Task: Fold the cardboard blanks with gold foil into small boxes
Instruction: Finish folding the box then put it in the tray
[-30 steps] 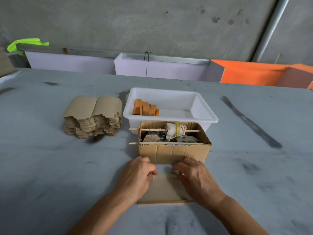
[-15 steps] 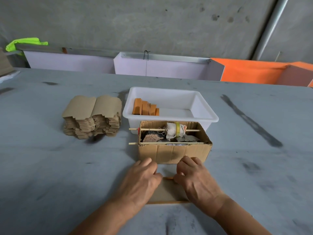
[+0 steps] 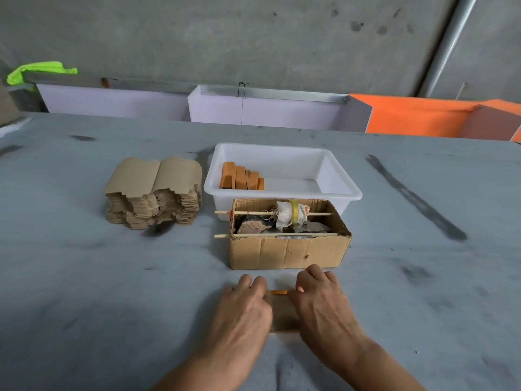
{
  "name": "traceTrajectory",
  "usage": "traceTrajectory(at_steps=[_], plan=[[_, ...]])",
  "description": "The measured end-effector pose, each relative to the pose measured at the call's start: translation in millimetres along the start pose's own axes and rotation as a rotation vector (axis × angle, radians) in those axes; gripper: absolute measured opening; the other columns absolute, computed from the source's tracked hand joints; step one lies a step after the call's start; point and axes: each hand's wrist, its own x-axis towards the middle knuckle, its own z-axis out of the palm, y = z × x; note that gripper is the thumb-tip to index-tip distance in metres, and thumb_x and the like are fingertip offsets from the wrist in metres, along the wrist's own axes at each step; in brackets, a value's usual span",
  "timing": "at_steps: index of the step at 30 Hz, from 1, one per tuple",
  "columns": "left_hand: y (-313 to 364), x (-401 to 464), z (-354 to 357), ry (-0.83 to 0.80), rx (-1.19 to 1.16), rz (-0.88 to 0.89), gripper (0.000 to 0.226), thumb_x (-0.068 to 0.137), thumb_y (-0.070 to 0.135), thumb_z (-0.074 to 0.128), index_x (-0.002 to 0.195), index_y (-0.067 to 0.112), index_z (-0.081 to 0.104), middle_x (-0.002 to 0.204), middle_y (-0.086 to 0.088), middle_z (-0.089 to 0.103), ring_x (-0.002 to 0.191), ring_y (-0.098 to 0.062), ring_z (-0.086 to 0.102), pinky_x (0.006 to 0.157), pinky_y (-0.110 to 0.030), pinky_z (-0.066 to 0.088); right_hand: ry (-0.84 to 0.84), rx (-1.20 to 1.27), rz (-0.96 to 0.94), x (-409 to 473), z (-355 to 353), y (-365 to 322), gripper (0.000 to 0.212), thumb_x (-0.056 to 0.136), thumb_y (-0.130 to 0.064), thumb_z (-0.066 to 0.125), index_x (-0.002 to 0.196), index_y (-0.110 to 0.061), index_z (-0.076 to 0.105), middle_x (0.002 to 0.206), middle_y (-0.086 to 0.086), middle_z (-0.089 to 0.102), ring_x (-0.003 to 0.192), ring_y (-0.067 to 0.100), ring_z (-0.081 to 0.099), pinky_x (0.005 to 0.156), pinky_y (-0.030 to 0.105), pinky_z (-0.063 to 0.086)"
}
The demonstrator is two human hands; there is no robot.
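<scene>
I have one cardboard blank flat on the worktop right in front of me, just short of the open cardboard box of odds and ends. My left hand and right hand both lie over it, fingers bent down onto its sides; whether each grip is truly pinching an edge or only pressing, I cannot tell, since the hands hide the fingertips. A thin orange-gold strip shows at the far edge between my hands, so I judge a flap is being turned over there. This piece is no box yet: it still lies nearly flat.

In the white tub behind stand a few orange folded pieces, leaning in a row at its left end, which I take for finished work. The stack of blanks to the left is tall, so I reckon most of the job is left.
</scene>
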Motion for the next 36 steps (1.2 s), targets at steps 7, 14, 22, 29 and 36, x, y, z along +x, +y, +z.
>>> traceTrajectory(at_steps=[7, 14, 22, 29, 36], plan=[[15, -4, 12, 0.051, -0.007, -0.060, 0.030, 0.042, 0.025, 0.092, 0.060, 0.018, 0.069, 0.060, -0.003, 0.054, 0.055, -0.017, 0.057, 0.042, -0.029, 0.041, 0.028, -0.001, 0.080, -7, 5, -17, 0.028, 0.036, -0.018, 0.080, 0.056, -0.019, 0.060, 0.055, 0.002, 0.051, 0.053, 0.020, 0.052, 0.045, 0.029, 0.039], [3, -1, 6, 0.107, -0.061, -0.079, 0.032, 0.095, 0.014, 0.041, 0.121, 0.020, 0.058, 0.108, -0.006, 0.047, 0.105, -0.026, 0.047, 0.076, -0.035, 0.037, 0.073, -0.006, 0.109, -8, 7, -10, 0.019, 0.054, -0.017, 0.057, 0.063, -0.027, 0.070, 0.060, 0.000, 0.051, 0.059, 0.021, 0.054, 0.046, 0.029, 0.039], [-3, -6, 14, 0.010, -0.033, -0.104, 0.044, 0.094, 0.008, 0.034, 0.136, 0.017, 0.039, 0.120, 0.000, 0.035, 0.115, -0.024, 0.031, 0.083, -0.037, 0.027, 0.134, 0.078, 0.170, -14, 16, -1, 0.027, 0.059, -0.014, 0.061, 0.080, -0.023, 0.075, 0.069, 0.003, 0.057, 0.066, 0.026, 0.057, 0.050, 0.033, 0.043], [-8, -14, 12, 0.031, -0.048, -0.173, 0.042, 0.095, 0.011, 0.031, 0.133, 0.022, 0.042, 0.126, 0.007, 0.040, 0.117, -0.021, 0.033, 0.088, -0.034, 0.029, 0.187, 0.111, 0.238, -21, 21, 6, 0.029, 0.067, -0.008, 0.052, 0.078, -0.020, 0.076, 0.073, 0.002, 0.061, 0.068, 0.026, 0.059, 0.052, 0.034, 0.044], [-17, -19, 16, 0.116, -0.253, -0.220, 0.030, 0.087, 0.029, 0.044, 0.108, 0.024, 0.065, 0.117, 0.016, 0.051, 0.106, -0.012, 0.043, 0.087, -0.026, 0.033, 0.167, 0.255, 0.357, -24, 18, 0, 0.022, 0.068, -0.006, 0.058, 0.076, -0.016, 0.075, 0.076, 0.004, 0.062, 0.073, 0.028, 0.059, 0.056, 0.036, 0.046]])
